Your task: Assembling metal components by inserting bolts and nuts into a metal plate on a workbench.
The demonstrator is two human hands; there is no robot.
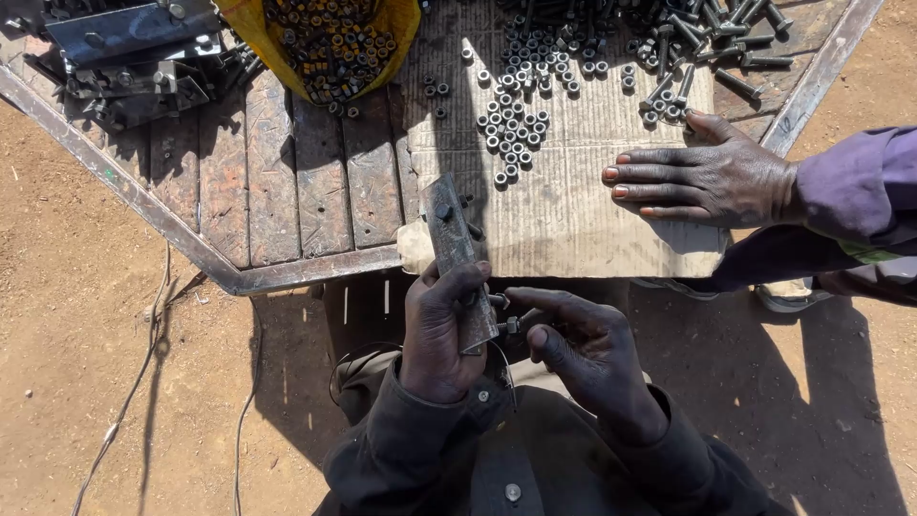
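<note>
My left hand (441, 330) grips a narrow grey metal bracket (453, 234) that sticks up over the table edge, with a bolt through it near the top. My right hand (583, 349) pinches a small nut on a bolt (512, 325) at the bracket's lower end, thumb and fingers closed around it. Both hands are just below the near edge of the cardboard sheet (573, 220).
A co-worker's hand (702, 177) in a purple sleeve lies flat on the cardboard. Several loose nuts (516, 124) and bolts (707, 43) lie on it. A yellow sack of nuts (330, 43) and stacked metal brackets (129, 57) sit on the wooden table (277, 182). Dirt ground surrounds it.
</note>
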